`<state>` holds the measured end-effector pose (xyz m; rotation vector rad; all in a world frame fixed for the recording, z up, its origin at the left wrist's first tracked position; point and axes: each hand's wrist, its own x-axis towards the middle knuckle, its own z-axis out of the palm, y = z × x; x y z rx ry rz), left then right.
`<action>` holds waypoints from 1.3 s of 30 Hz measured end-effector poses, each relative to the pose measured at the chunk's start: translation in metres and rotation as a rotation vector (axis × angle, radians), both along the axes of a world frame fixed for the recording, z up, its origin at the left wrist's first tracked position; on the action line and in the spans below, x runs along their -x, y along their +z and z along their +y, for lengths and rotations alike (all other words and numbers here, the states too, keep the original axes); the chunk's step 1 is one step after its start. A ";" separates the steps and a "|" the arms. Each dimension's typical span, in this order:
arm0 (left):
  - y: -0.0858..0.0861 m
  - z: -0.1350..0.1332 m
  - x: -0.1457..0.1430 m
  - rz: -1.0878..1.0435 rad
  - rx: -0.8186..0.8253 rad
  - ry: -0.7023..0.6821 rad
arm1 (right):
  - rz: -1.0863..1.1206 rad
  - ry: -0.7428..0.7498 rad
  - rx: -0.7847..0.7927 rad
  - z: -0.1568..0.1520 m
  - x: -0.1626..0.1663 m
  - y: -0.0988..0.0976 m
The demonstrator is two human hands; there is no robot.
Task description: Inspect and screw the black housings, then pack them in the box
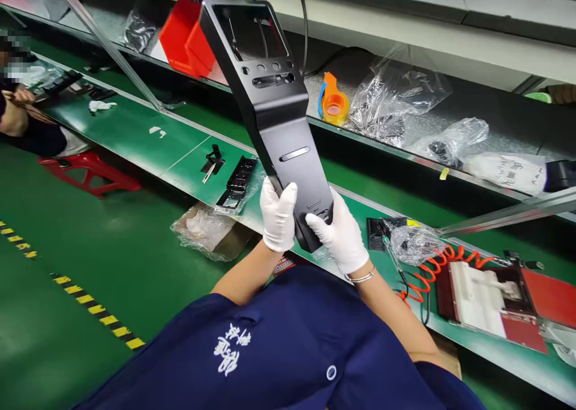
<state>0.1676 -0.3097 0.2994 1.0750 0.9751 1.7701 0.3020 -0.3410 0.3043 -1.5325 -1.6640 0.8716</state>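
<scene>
Above the green belt [135,128], left hand [278,215] and right hand [339,233] clasp the black panel's [274,110] lower end; panel bare, under inspection, parts tray [238,182] untouched.

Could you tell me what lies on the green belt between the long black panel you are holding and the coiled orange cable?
In the head view, between the black panel and the orange cable lie a small black part and a crumpled clear plastic bag.

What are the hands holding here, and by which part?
Both gloved hands, left hand and right hand, grip the long black plastic panel at its narrow lower end.
</scene>
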 end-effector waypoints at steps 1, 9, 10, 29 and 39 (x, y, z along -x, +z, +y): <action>0.001 -0.001 -0.001 -0.007 -0.006 0.011 | 0.009 0.015 -0.002 0.001 -0.001 0.001; 0.004 -0.006 -0.021 0.088 -0.008 0.104 | 0.045 0.101 -0.049 0.009 -0.027 -0.008; 0.004 -0.005 -0.025 0.084 -0.009 0.101 | 0.067 0.111 -0.056 0.010 -0.032 -0.009; 0.013 -0.019 -0.070 0.190 -0.076 0.518 | -0.031 -0.092 -0.716 -0.026 -0.053 -0.015; 0.026 -0.040 -0.086 -0.023 -0.017 0.268 | -0.017 0.049 -0.121 -0.026 -0.081 0.000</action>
